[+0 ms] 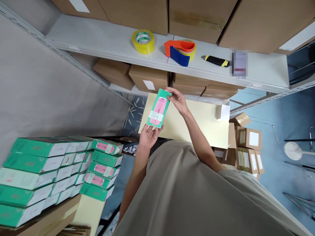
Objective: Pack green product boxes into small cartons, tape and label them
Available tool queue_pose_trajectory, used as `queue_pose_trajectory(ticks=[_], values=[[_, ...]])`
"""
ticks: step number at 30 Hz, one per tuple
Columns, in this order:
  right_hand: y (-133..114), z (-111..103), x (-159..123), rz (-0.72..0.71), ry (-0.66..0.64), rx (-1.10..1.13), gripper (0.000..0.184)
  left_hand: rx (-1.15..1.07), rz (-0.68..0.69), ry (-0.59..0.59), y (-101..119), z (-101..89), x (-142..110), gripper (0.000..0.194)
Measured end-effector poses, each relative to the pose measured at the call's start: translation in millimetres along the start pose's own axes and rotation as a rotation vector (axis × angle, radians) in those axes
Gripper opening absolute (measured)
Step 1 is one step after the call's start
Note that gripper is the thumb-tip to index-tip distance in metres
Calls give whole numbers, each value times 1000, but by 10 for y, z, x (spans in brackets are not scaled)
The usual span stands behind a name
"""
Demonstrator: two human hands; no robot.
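Observation:
A green product box [160, 107] with a pink item pictured on its front is held up at a tilt between both hands. My left hand [149, 136] grips its lower end, thumb and fingers closed around the edge. At the upper right corner, my right hand [178, 101] pinches the box. Below it lies the pale yellow tabletop [204, 126], where a small white box [223, 112] stands at the right end. Stacks of similar green boxes [29, 162] rise at the left on a cardboard carton [61, 216].
On the grey shelf [98, 36] ahead lie a yellow tape roll [143, 41], an orange and blue tape dispenser [180, 52] and a utility knife [216, 61]. Cardboard boxes [147, 78] fill the shelf beneath. More cartons [249, 139] are piled on the floor at right.

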State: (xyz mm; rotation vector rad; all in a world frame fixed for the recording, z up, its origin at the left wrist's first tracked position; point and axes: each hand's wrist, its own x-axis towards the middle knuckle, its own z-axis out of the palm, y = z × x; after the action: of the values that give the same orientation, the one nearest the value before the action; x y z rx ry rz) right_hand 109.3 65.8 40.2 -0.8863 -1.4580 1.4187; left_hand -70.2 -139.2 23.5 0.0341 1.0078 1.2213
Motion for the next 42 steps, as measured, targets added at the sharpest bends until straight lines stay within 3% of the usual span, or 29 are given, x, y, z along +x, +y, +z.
queue_pose_trajectory(ticks=[6,11,14,19,21,25,28,32,34,39,42], values=[[29,23,12,-26,-8,0,63,8,34,4,60,-7,-36,56],[-15,70,16,0,62,-47,65,87,172,30,79,118,-106,48],[-45,117,24,-4,85,-40,69,216,347,82,59,241,-171,50],[-7,226,-25,1,108,-26,77,649,804,239,49,473,-357,38],[23,259,-54,19,122,2,75,747,873,232,28,534,-406,38],[63,252,-74,63,145,33,73,564,797,246,-45,485,-342,67],[89,199,-73,92,119,27,77,252,560,288,-24,294,-221,67],[165,151,-105,139,115,111,81,80,59,78,88,77,-150,67],[208,151,-134,177,142,197,80,75,-53,-38,99,68,-141,68],[267,126,-178,245,99,287,77,92,6,-44,-28,181,-77,47],[292,49,-164,247,55,258,77,172,146,30,-97,205,-49,53]])
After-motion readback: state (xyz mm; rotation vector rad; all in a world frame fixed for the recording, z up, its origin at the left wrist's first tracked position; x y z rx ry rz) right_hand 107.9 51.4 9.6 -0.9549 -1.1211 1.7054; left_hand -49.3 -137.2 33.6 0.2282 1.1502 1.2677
